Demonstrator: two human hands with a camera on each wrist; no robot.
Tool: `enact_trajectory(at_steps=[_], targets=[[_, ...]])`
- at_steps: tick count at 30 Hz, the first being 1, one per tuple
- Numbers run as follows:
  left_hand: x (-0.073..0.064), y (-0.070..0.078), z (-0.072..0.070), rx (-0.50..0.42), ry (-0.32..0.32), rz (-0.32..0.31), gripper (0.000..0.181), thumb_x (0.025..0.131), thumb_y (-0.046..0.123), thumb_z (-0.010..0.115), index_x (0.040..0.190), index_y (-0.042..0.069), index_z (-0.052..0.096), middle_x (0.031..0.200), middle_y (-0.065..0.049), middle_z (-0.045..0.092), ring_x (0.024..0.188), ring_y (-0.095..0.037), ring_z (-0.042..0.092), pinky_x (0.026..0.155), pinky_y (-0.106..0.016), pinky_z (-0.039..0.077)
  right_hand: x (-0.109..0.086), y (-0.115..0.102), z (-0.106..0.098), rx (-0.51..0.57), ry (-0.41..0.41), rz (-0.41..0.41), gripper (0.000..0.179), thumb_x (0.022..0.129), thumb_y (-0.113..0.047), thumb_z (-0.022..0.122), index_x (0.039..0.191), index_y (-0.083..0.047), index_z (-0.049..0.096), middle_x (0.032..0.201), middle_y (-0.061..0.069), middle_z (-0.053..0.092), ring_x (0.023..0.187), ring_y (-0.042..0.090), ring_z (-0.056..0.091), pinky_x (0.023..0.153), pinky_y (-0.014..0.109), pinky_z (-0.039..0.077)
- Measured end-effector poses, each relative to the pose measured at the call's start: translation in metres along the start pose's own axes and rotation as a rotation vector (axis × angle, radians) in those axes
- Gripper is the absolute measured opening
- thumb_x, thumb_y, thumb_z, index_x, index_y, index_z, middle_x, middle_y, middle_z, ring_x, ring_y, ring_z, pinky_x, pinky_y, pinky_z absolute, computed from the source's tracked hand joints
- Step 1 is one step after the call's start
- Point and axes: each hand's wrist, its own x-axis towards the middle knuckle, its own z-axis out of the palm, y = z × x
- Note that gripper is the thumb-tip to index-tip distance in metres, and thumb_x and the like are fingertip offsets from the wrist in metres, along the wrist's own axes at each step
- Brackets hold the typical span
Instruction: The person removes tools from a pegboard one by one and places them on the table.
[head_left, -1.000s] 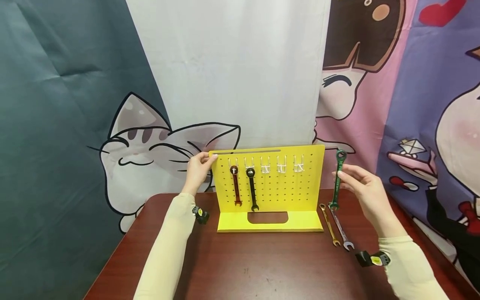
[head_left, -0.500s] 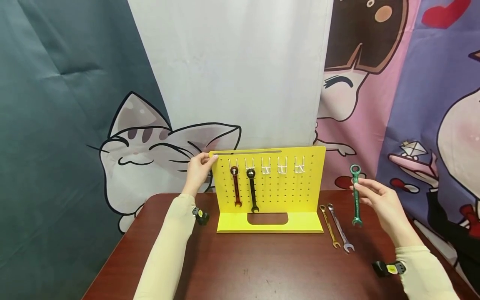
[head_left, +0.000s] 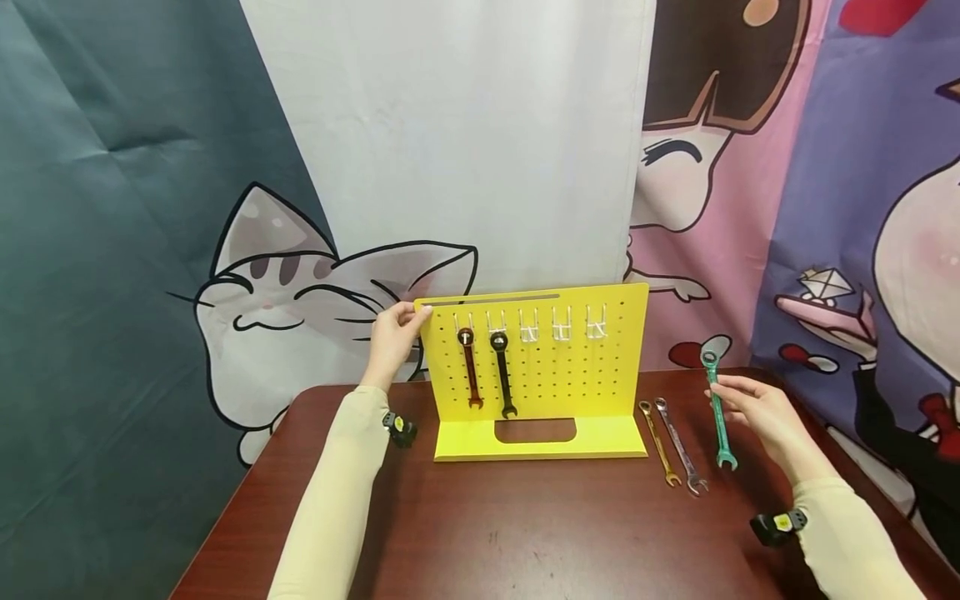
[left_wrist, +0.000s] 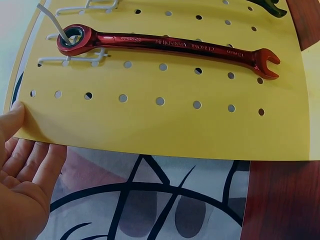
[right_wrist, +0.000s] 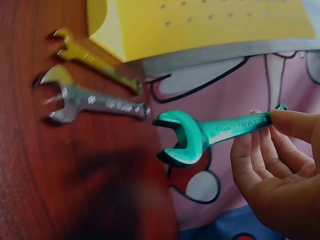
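Note:
A yellow pegboard stand (head_left: 555,392) stands on the table, and my left hand (head_left: 392,337) pinches its upper left corner between thumb and fingers. On its two leftmost hooks hang a red wrench (head_left: 470,371) and a black wrench (head_left: 503,375); the red one (left_wrist: 175,47) shows large in the left wrist view, its ring end over a white hook. My right hand (head_left: 765,417) pinches a green wrench (head_left: 718,417) near its ring end, to the right of the board. Its open end points down toward the table in the head view.
A gold wrench (head_left: 660,446) and a silver wrench (head_left: 680,450) lie side by side on the brown table (head_left: 525,525), right of the board. Three white hooks (head_left: 562,325) on the board carry nothing. A printed curtain (head_left: 480,150) hangs behind.
My right hand has carried the green wrench right and down, away from above the gold and silver wrenches. My left hand keeps its grip on the board's corner.

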Motion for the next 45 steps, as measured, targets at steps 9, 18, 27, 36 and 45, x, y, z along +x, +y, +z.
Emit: enact_trajectory(at_steps=[9,18,27,36,45], targets=[[0.002,0.000,-0.001,-0.005,0.009,0.008,0.037,0.097,0.039,0.069,0.107,0.004,0.070,0.100,-0.014,0.074,0.083,-0.026,0.064,0.066,-0.029,0.048,0.011,0.022,0.003,-0.157,-0.073,0.089,0.056,0.104,-0.022,0.057,0.136,0.022,0.043,0.104,0.010,0.074,0.086,0.007,0.068,0.073,0.024,0.056],[-0.003,0.001,0.001,0.006,0.003,0.007,0.036,0.097,0.038,0.069,0.107,0.003,0.071,0.098,-0.014,0.074,0.080,-0.024,0.061,0.066,-0.029,0.047,0.018,0.041,0.005,-0.276,-0.118,0.152,0.052,0.104,-0.019,0.057,0.133,0.023,0.047,0.110,0.022,0.071,0.090,0.015,0.065,0.074,0.029,0.056],[-0.001,-0.001,0.000,0.012,0.009,0.014,0.037,0.097,0.038,0.069,0.108,0.002,0.071,0.101,-0.014,0.074,0.083,-0.023,0.064,0.068,-0.028,0.050,0.022,0.044,0.008,-0.307,-0.157,0.165,0.050,0.104,-0.019,0.057,0.130,0.023,0.050,0.109,0.023,0.070,0.088,0.018,0.066,0.073,0.030,0.056],[-0.003,-0.001,0.001,0.003,-0.003,-0.004,0.038,0.097,0.038,0.069,0.110,0.002,0.070,0.103,-0.015,0.074,0.087,-0.028,0.066,0.069,-0.029,0.049,0.022,0.052,0.011,-0.282,-0.182,0.180,0.048,0.102,-0.015,0.058,0.128,0.025,0.049,0.106,0.018,0.070,0.085,0.015,0.064,0.070,0.029,0.055],[-0.001,-0.002,0.000,-0.004,0.001,0.006,0.038,0.097,0.040,0.069,0.109,0.003,0.071,0.102,-0.013,0.074,0.086,-0.025,0.066,0.070,-0.031,0.050,0.023,0.054,0.011,-0.290,-0.188,0.191,0.047,0.101,-0.013,0.060,0.127,0.025,0.050,0.105,0.017,0.069,0.084,0.014,0.063,0.071,0.030,0.056]])
